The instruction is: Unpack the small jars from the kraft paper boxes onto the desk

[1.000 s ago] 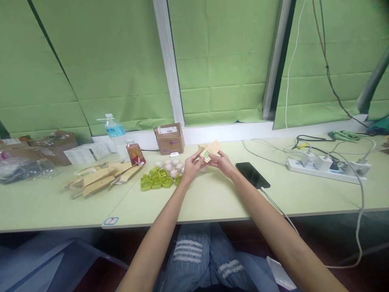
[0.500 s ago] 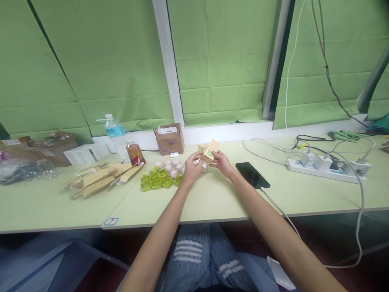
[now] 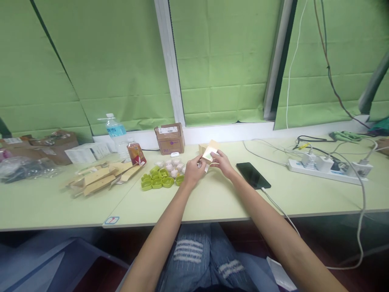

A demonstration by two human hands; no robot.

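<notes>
Above the table, both hands are closed on a small tan cardboard box (image 3: 213, 145) with an open flap and a pale printed face. My left hand (image 3: 194, 170) grips its lower left side, fingers curled; a bit of white shows by the fingertips. My right hand (image 3: 222, 163) pinches it from the right, a finger lying across the printed face. What is inside the box cannot be seen. Left of my left hand lie several green flower-shaped cups (image 3: 157, 183) and several pale pink-white pieces (image 3: 174, 167) in a cluster.
A flattened cardboard pile (image 3: 101, 178) lies left, near a drink bottle (image 3: 135, 153) and a large water bottle (image 3: 115, 130). Behind stands a brown carton (image 3: 170, 141). To the right are a black phone (image 3: 253, 175) on a cable and a power strip (image 3: 328, 173).
The small box has turned slightly in my hands, so its printed face shows more white. My right finger now lies over that face. The view has shifted a little.
</notes>
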